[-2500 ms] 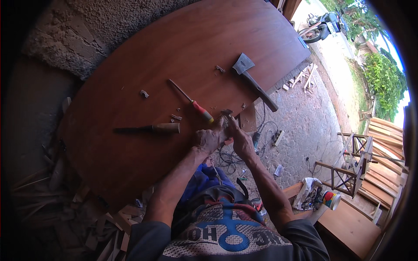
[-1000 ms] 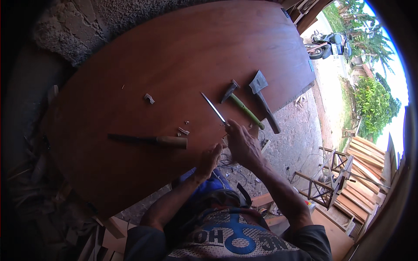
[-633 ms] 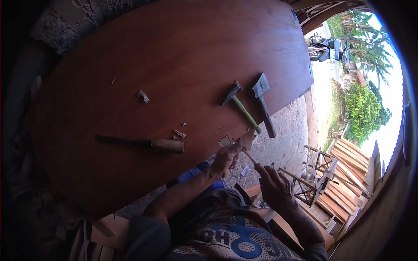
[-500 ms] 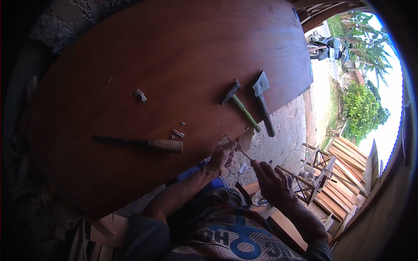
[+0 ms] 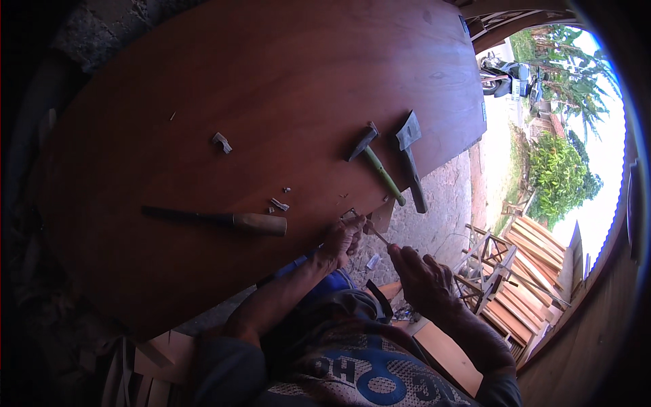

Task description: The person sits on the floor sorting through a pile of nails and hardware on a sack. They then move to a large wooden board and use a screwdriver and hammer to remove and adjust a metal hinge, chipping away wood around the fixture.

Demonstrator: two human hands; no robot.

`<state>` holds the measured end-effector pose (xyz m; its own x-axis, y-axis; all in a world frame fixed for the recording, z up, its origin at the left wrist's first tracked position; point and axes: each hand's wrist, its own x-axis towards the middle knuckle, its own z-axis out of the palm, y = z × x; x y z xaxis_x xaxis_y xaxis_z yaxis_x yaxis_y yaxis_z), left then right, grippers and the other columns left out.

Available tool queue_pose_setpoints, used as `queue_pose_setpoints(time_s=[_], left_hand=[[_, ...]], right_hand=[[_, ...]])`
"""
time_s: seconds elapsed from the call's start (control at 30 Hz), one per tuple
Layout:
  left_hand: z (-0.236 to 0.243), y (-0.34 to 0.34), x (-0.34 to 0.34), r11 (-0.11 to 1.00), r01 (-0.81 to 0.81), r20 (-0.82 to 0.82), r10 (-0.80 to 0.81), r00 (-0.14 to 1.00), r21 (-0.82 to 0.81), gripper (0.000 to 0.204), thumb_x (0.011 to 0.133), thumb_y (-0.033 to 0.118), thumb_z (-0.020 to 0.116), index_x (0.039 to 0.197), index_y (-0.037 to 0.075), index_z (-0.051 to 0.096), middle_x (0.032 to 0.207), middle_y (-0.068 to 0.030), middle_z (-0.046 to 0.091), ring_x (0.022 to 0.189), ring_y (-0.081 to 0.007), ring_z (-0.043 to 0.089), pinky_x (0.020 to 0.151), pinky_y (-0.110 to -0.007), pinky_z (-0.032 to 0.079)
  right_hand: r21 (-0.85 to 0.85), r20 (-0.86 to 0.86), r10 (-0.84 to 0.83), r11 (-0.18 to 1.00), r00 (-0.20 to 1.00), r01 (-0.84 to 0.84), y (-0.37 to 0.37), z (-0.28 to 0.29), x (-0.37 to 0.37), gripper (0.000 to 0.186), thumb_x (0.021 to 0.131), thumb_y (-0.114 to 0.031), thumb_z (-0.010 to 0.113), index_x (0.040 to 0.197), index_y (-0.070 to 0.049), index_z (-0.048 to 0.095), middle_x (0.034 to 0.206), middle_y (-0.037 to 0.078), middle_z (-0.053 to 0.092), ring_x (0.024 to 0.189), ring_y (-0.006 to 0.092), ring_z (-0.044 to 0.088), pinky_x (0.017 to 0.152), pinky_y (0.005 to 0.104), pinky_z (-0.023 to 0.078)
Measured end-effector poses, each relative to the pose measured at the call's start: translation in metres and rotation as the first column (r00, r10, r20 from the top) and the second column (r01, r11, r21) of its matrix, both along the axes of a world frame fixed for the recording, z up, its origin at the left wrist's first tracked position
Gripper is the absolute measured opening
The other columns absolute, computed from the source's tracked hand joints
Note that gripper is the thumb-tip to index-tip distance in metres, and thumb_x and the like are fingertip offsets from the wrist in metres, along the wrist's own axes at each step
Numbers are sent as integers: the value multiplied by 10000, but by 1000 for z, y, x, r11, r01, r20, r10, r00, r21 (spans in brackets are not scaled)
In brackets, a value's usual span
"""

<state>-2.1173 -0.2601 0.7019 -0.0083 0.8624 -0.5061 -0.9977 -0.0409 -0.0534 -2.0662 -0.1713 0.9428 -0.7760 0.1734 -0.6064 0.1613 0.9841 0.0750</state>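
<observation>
At the near edge of a large reddish-brown wooden panel (image 5: 285, 88), my left hand (image 5: 341, 243) is closed, its fingertips pinched beside a small metal plate (image 5: 349, 214). What sits between those fingers is hidden or too small to name. My right hand (image 5: 422, 277) wraps round the handle of a screwdriver (image 5: 378, 235). Its thin shaft slants up and left to the left fingertips; the tip is hidden there. Beyond my hands, a hammer (image 5: 381, 171) with a green handle lies on the panel beside a hatchet (image 5: 409, 156). A wooden-handled chisel (image 5: 254, 224) lies to the left.
Wood chips (image 5: 279, 204) and a larger shaving (image 5: 222, 142) lie on the panel. Stacked planks (image 5: 536, 251) and a trestle-like frame (image 5: 485, 264) stand at the right. Farther off is a parked motorcycle (image 5: 508, 76). Rough concrete floor (image 5: 441, 183) runs along the panel's right edge.
The view has shifted slightly. My right hand and the screwdriver have moved a little to the left. My left hand keeps its pinch at the panel's edge, and the tools on the panel lie as before.
</observation>
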Motion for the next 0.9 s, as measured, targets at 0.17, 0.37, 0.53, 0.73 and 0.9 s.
queue_pose_setpoints(time_s=[0.17, 0.37, 0.53, 0.73, 0.9], left_hand=[[-3, 0, 0, 998, -52, 67, 49, 997, 34, 251, 1019, 292, 552, 973, 59, 633, 544, 77, 333, 403, -33, 251, 384, -219, 197], [-2, -1, -3, 997, -63, 134, 55, 989, 53, 255, 1016, 290, 553, 959, 54, 634, 545, 80, 305, 405, -36, 224, 393, -223, 187], [-4, -2, 2, 991, -99, 163, 85, 983, 85, 260, 1013, 300, 554, 950, 59, 628, 545, 75, 309, 406, -45, 221, 405, -230, 204], [-9, 11, 11, 980, -194, 320, 167, 932, 52, 244, 1030, 274, 511, 917, 78, 604, 571, 46, 366, 410, -62, 253, 401, -249, 214], [-15, 24, 14, 964, -266, 333, 247, 910, 12, 271, 1047, 280, 469, 870, 94, 555, 591, 22, 412, 414, -81, 277, 398, -257, 213]], right_hand=[[64, 12, 218, 974, 976, -218, 2, 2, -13, 518, 824, -101, 617, 1320, -9, 500, 1115, 101, 578, 728, 214, 609, 527, 343, 535], [62, -52, 358, 933, 932, -355, 5, -2, -23, 459, 836, -123, 626, 1254, 46, 536, 1116, 139, 584, 711, 193, 581, 516, 307, 522], [155, 137, 532, 822, 836, -549, -4, -5, -28, 391, 846, -138, 654, 1216, -21, 600, 1071, 110, 606, 683, 171, 567, 514, 314, 499], [-322, 207, -441, 812, 873, 487, 16, -19, -37, 424, 870, -130, 637, 1245, 59, 571, 1017, 158, 639, 625, 157, 605, 504, 306, 486], [-334, 469, -881, -112, 62, 936, 3, -6, -66, 541, 904, -300, 687, 1334, -7, 540, 1060, 134, 651, 706, 170, 649, 495, 258, 464]])
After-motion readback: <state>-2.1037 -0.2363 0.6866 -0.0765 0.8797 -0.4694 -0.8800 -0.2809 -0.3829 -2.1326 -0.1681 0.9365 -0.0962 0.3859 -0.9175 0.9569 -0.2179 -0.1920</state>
